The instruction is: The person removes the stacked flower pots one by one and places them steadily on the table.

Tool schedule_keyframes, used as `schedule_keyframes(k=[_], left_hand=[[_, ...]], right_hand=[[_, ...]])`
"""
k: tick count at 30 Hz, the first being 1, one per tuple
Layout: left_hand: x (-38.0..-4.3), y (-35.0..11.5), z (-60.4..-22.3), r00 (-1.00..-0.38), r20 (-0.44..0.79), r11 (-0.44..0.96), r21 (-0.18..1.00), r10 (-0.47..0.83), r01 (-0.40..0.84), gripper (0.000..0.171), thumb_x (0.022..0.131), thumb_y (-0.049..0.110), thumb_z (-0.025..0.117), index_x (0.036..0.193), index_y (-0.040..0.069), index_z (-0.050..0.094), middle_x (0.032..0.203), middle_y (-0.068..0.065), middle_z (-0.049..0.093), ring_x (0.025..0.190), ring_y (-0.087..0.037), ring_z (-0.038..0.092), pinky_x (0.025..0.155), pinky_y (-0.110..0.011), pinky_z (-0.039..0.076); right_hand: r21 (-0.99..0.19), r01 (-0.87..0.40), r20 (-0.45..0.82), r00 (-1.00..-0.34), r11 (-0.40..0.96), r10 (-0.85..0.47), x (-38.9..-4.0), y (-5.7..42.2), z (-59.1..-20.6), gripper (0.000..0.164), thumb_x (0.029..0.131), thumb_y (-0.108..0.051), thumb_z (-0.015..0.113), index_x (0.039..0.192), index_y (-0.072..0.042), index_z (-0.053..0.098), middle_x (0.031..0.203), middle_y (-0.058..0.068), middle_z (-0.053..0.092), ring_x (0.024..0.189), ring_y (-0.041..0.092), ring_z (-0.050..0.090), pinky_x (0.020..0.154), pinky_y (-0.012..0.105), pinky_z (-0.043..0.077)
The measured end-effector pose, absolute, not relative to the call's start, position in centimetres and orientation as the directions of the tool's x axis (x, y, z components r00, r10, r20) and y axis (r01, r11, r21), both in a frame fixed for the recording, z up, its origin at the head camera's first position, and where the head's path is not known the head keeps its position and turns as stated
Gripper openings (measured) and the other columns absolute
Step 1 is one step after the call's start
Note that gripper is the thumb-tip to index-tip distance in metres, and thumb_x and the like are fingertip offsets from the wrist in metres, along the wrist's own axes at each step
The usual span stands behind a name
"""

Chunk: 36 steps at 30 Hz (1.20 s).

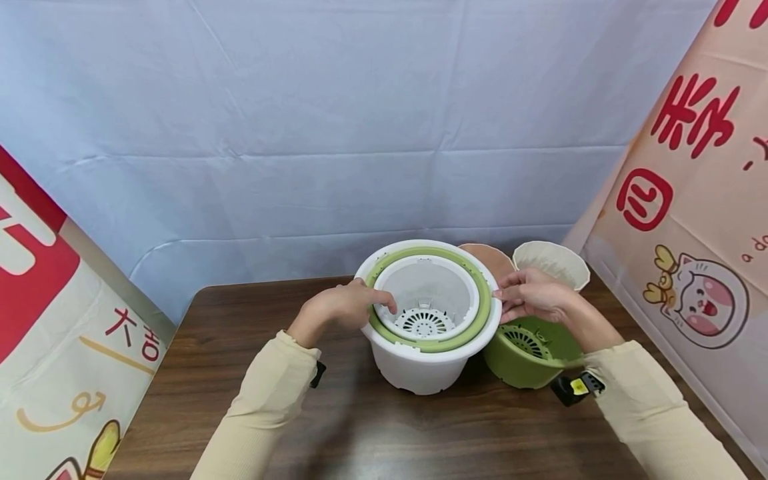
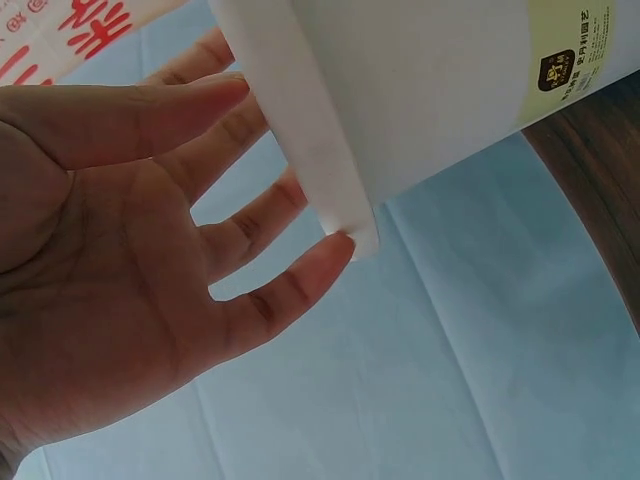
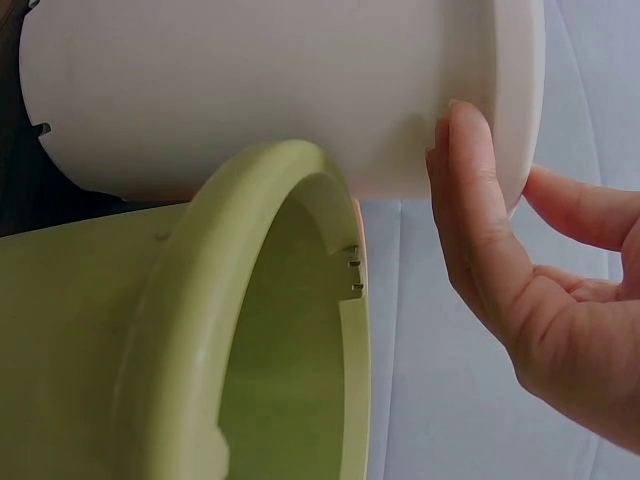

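Observation:
A large white flowerpot [image 1: 414, 367] holds a nested green flowerpot [image 1: 441, 346] and a smaller white flowerpot [image 1: 425, 287] with a slotted base. At its left side, my left hand [image 1: 345, 305] holds the rim, one digit reaching over the edge; in the left wrist view, fingertips touch the white rim [image 2: 310, 130]. Opposite, my right hand [image 1: 534, 297] pinches the rim, with the thumb on one side and fingers against the outer wall [image 3: 300, 90]. Under my right forearm is another green flowerpot [image 1: 519, 370], partly hidden.
Behind the right hand are a brown-orange pot [image 1: 487, 259] and a cream pot with a wavy rim [image 1: 555, 261]. They stand on a dark wooden table [image 1: 240, 333]. A pale blue cloth [image 1: 300, 193] hangs behind, and printed banners [image 1: 696, 253] flank the table.

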<state>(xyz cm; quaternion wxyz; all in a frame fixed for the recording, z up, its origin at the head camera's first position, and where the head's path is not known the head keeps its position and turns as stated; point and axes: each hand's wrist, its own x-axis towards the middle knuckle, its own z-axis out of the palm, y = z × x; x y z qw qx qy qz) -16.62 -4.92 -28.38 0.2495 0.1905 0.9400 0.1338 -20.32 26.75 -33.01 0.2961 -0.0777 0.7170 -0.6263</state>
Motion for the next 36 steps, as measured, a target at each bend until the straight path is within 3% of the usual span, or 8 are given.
schedule_keyframes(k=[16, 24, 36], left_hand=[[-16.77, -4.91, -28.51, -0.797, -0.445, 0.904, 0.320, 0.409, 0.285, 0.061, 0.082, -0.010, 0.040, 0.112, 0.041, 0.056, 0.109, -0.009, 0.040, 0.094, -0.023, 0.042, 0.066, -0.026, 0.038], [-16.79, -4.70, -28.34, -0.790, -0.477, 0.919, 0.278, 0.385, 0.280, 0.059, 0.083, -0.007, 0.044, 0.111, 0.044, 0.056, 0.113, -0.009, 0.039, 0.100, -0.030, 0.036, 0.071, -0.030, 0.037], [-16.86, -4.93, -28.39, -0.769, -0.451, 0.889, 0.295, 0.453, 0.350, 0.054, 0.081, -0.009, 0.046, 0.112, 0.034, 0.059, 0.106, -0.004, 0.043, 0.096, -0.024, 0.036, 0.075, -0.032, 0.036]], right_hand=[[-0.945, 0.259, -0.326, -0.815, 0.202, -0.480, -20.44, 26.85, -33.18, 0.013, 0.091, 0.005, 0.043, 0.100, 0.014, 0.041, 0.081, 0.014, 0.057, 0.070, 0.021, 0.061, 0.071, 0.036, 0.055], [-0.942, 0.264, -0.333, -0.814, 0.208, -0.476, -20.41, 26.84, -33.12, 0.015, 0.091, 0.005, 0.043, 0.102, 0.015, 0.040, 0.081, 0.013, 0.057, 0.070, 0.021, 0.061, 0.071, 0.036, 0.055], [-0.942, 0.264, -0.332, -0.813, 0.205, -0.479, -20.37, 26.88, -33.11, 0.018, 0.091, 0.004, 0.044, 0.104, 0.016, 0.040, 0.081, 0.014, 0.059, 0.069, 0.021, 0.063, 0.071, 0.036, 0.055]])
